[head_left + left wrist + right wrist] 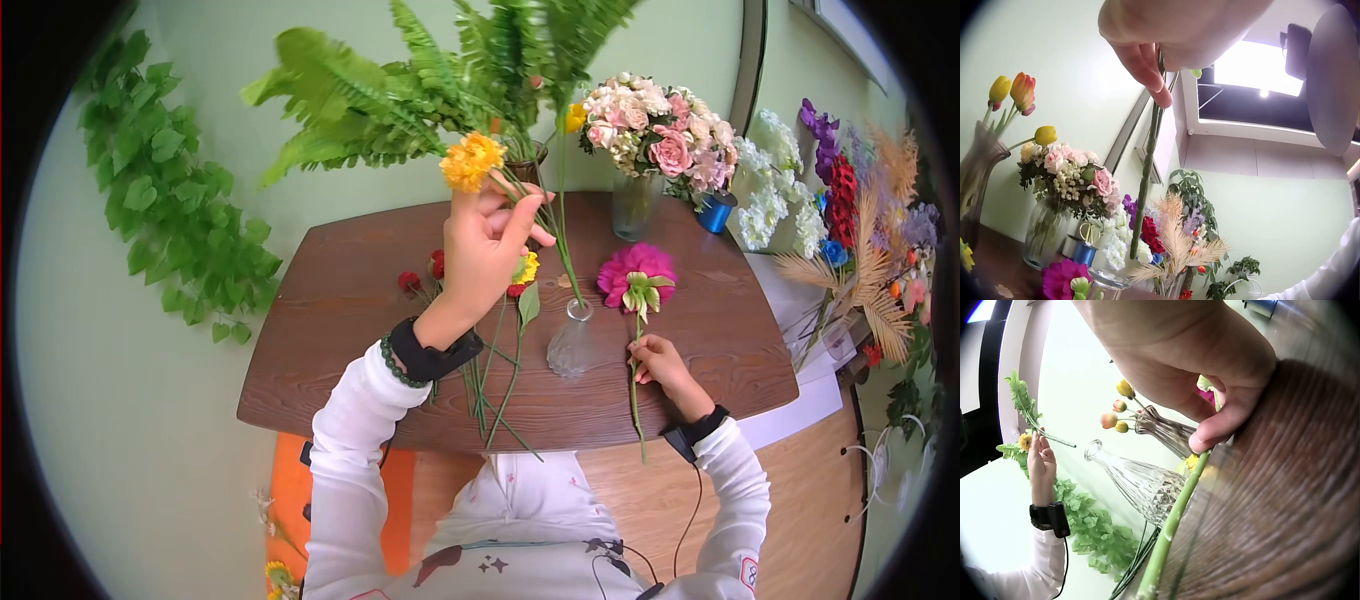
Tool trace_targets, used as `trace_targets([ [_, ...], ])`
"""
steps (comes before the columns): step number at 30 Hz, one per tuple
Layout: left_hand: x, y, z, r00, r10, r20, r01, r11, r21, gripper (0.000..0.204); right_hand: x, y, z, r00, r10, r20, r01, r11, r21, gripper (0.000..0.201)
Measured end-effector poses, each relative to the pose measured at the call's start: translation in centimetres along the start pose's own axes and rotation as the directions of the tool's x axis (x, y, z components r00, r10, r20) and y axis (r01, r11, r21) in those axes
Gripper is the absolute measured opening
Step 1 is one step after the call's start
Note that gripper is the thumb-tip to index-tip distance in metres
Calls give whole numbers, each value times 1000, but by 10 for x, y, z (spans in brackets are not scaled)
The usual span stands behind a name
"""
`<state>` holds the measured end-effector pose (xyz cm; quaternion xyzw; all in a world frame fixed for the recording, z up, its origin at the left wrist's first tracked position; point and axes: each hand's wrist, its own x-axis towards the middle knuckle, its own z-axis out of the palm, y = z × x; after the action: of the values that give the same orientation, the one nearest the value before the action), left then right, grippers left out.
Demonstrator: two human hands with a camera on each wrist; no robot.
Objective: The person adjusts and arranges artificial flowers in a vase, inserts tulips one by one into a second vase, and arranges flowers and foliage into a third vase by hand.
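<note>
My left hand [480, 240] is raised over the table, pinching the stems of several green fern leaves [340, 95] together with a yellow-orange flower [472, 162]. The stem ends [1138, 240] point down, just above the mouth of a small clear glass vase [570, 345]; the right wrist view shows a gap between them and this ribbed glass vase [1138, 481]. Low at the table's front edge, my right hand [665, 370] pinches the green stem [1172, 522] of a magenta peony [637, 274], whose bloom lies to the right of the vase.
Red and yellow flowers with long stems [490, 375] lie left of the vase. Behind stand a brown-tinted vase [975, 162] of tulips, a glass vase [634, 205] of pink and white flowers, and a blue ribbon spool [715, 212]. More flowers [850, 230] are at the right.
</note>
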<state>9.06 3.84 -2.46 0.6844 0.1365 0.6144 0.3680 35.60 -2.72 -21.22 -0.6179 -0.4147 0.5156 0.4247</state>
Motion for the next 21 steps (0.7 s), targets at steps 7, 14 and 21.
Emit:
trace_targets([
  [7, -17, -29, 13, 991, -124, 56, 115, 984, 138, 22, 0, 1, 0, 1000, -7, -2, 7, 1000, 7, 10],
  [14, -57, -80, 20, 977, -153, 147, 117, 966, 229, 16, 0, 0, 1, 1000, -1, -5, 1, 1000, 4, 10],
  [21, -73, -88, 23, 969, -138, 203, 44, 911, 411, 15, -2, -2, 3, 1000, 1, -16, -1, 1000, -7, 10],
])
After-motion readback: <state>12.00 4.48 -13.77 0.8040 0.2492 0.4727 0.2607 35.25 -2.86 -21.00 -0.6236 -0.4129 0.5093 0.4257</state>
